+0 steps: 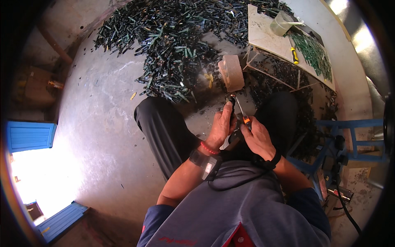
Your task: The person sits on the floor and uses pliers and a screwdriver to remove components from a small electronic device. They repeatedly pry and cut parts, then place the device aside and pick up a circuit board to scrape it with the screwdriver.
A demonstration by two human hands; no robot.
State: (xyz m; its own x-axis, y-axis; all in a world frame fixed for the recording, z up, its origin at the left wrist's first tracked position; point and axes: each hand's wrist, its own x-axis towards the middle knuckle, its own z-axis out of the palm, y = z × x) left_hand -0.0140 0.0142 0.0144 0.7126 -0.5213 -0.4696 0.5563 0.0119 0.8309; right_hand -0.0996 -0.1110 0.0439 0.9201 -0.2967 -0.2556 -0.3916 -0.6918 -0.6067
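Observation:
Between my knees, my left hand [220,124] is closed around a small dark part [232,101], with the thumb lying along its near side. Its exact kind is too small to make out. In my right hand [261,139] is a screwdriver [247,120] with an orange and black handle, gripped close to the shaft. The metal shaft slants up and to the left, and its tip is at the far end of the dark part; whether they touch I cannot tell. Just beyond both hands, a reddish brick block [233,73] stands on the floor.
A large heap of dark strip-like parts [173,53] covers the floor ahead. On a low board table [263,35] at the right are a plastic cup [280,25], a yellow-black screwdriver [294,56] and green strips [311,53]. A blue stool frame [356,140] stands right.

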